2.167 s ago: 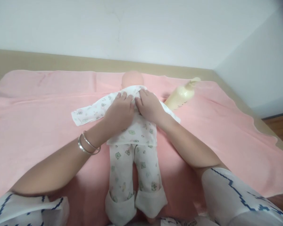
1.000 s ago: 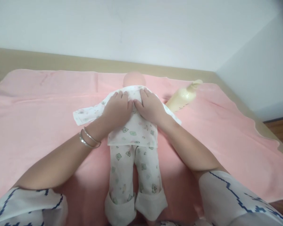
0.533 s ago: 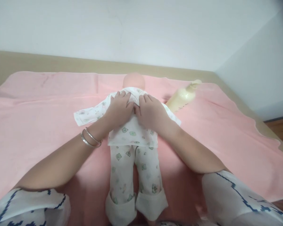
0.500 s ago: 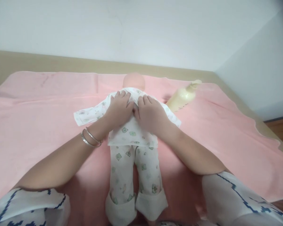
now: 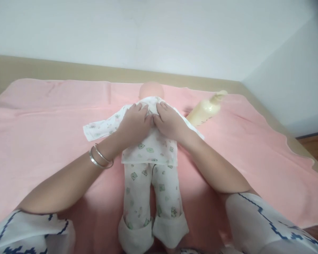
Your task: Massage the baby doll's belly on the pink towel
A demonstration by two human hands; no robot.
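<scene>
Clothed doll, one, lies under left hand and right hand; one bottle nearby; either grip's hold I cannot tell.

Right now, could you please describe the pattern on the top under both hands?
In the head view, the top is white with small scattered motifs, several green.

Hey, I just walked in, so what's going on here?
A person has the left hand and right hand on the upper part of a printed white top on a doll. The thumbs are close together; whether they pinch the fabric is hard to tell. The doll lies on a pink cloth, its trousers on with cuffs turned up. A yellowish bottle is by the right hand's side.
</scene>
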